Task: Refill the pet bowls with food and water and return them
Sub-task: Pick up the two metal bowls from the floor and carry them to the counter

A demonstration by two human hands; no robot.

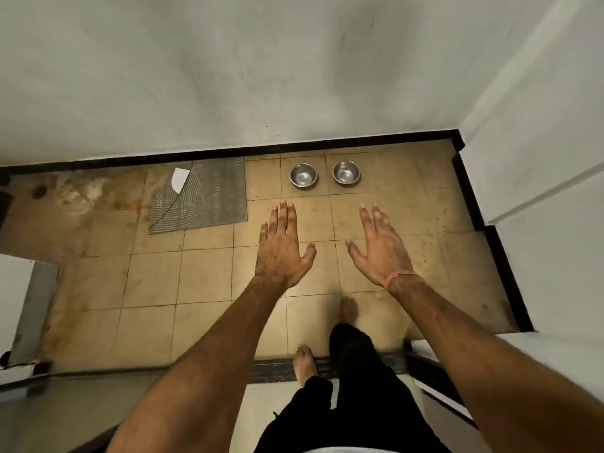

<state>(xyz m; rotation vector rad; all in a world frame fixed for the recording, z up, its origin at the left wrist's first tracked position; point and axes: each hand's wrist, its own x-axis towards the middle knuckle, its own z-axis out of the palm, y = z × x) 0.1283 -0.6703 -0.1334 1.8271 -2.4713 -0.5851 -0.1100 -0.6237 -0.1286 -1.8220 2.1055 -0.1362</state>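
Note:
Two steel pet bowls stand side by side on the tan floor tiles near the far wall: a left bowl [303,175] and a right bowl [346,172]. Both look bare inside, showing only shiny metal. My left hand [282,246] is stretched forward with straight, spread fingers, holding nothing, its fingertips short of the left bowl. My right hand [381,247], a pink band at its wrist, is spread flat the same way below the right bowl. Neither hand touches a bowl.
A grey patterned mat [209,194] with a white scrap [180,179] lies left of the bowls. A black skirting [470,197] edges the white walls ahead and on the right. My bare feet stand at a dark door threshold [277,367]. The floor at left is stained.

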